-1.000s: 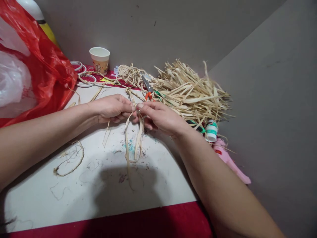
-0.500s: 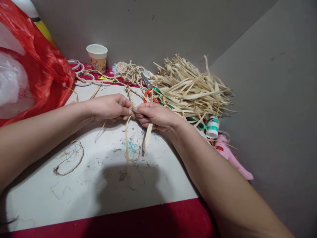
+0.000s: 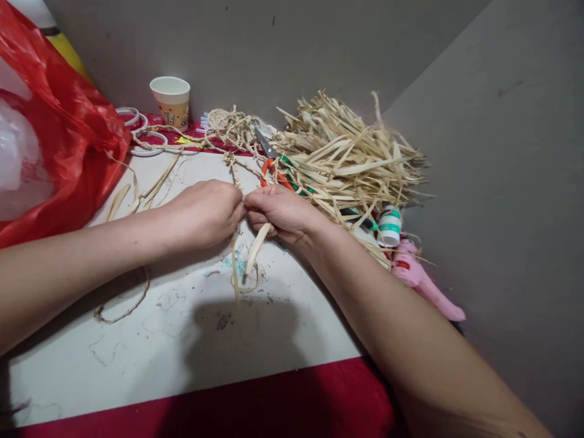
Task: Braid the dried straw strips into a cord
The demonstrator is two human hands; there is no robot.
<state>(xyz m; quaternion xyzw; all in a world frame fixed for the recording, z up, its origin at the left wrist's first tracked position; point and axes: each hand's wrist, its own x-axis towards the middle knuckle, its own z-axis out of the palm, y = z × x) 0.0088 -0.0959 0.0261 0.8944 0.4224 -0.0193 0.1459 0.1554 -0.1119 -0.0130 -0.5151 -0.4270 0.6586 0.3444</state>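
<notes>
The white tabletop [image 3: 137, 359] fills most of the lower view, with a red plastic bag [image 3: 93, 131] at its left and a pile of dry plant strips [image 3: 351, 155] at the far right; apart from a slight drift of the view, these stay as they are. The change is in the hands, which meet near the middle. The left hand [image 3: 205, 213] turns over: half a second ago its thumb and fingertips show at the join, and now its back faces up with the fingers curled under, so exactly what it grips cannot be told. The right hand [image 3: 283, 213] pinches at the join, thumb uppermost, its other fingers curled in. Just beyond the hands lie the orange-handled scissors [image 3: 269, 167], touched by neither. A braided cord [image 3: 235, 174] runs away from the join toward the far edge. A broad pale strip [image 3: 256, 248] hangs from the right hand, swung nearer the left one, and a thinner strand [image 3: 235, 264] hangs below the join. The turned wrist suggests a twist or tightening in progress, with the loose ends not yet worked in.
</notes>
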